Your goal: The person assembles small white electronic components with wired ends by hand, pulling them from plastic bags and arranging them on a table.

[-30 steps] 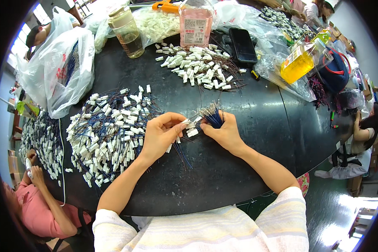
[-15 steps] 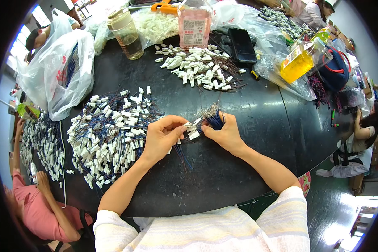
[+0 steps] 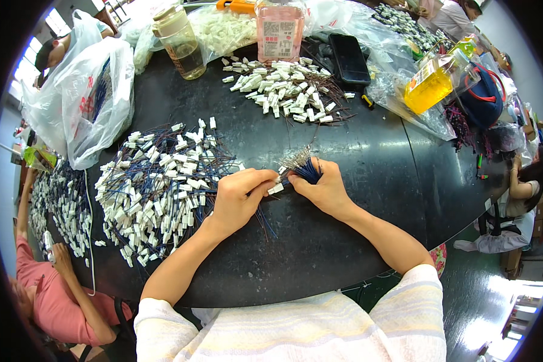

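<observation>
My right hand [image 3: 326, 188] is closed around a bundle of dark blue wires [image 3: 308, 173], whose silvery terminal tips fan out at the top. Close beside it, my left hand [image 3: 242, 196] pinches a small white connector [image 3: 276, 189] at the bundle's left side; the fingers partly cover it. Several blue wires hang below the left hand's fingers. Left of that hand lies a wide heap of white connectors with blue and brown wires [image 3: 157, 193]. Farther back on the black table [image 3: 344, 259] sits a smaller pile of white connectors with brown wires [image 3: 289, 90].
At the back stand a clear drink bottle [image 3: 184, 51], a pink bottle [image 3: 279, 30] and a black phone [image 3: 349, 60]. A bottle of yellow liquid [image 3: 428, 87] leans at right. A plastic bag [image 3: 78, 114] is at left. A co-worker in pink [image 3: 66, 301] handles another heap.
My left hand has shifted slightly right, its fingertips nearer the wire bundle. The right hand keeps hold of the bundle, almost in place.
</observation>
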Tool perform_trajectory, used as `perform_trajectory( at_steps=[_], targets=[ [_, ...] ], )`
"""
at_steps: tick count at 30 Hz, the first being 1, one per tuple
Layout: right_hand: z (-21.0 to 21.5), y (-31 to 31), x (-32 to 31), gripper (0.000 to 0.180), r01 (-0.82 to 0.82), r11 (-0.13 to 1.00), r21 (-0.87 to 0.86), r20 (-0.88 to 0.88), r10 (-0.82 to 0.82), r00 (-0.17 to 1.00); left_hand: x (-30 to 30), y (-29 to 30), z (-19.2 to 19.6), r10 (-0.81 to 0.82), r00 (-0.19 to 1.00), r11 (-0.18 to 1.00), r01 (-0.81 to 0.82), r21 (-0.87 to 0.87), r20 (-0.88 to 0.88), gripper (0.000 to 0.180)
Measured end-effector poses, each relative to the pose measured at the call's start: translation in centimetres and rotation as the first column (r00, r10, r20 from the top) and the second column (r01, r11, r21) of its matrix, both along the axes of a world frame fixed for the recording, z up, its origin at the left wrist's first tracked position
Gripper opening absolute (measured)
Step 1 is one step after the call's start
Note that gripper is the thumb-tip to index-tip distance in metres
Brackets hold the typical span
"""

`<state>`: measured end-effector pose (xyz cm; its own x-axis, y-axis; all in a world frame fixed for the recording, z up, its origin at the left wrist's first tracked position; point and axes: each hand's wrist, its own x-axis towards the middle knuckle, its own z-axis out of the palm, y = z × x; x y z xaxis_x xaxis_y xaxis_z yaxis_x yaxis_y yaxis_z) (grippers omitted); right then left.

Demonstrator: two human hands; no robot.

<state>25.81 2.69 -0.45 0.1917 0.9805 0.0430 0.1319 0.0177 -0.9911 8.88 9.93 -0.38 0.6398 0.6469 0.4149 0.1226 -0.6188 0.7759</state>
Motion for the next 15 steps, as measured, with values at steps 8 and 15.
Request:
perform_trajectory(
  at_steps=[8, 15],
  targets=[
    [-0.2, 0.0, 0.1, 0.009, -0.073, 0.997, 0.020, 0.135, 0.070, 0.988, 0.3, 0.3, -0.3, -0.017, 1.000, 0.991, 0.015, 0.132, 0.013, 0.011],
    [-0.7, -0.3, 0.2, 0.011, -0.052, 0.998, 0.043, -0.066, 0.054, 0.996, 0.0, -0.1, 0.4, -0.015, 1.000, 0.961, 0.014, -0.276, -0.002, 0.013]
  ],
)
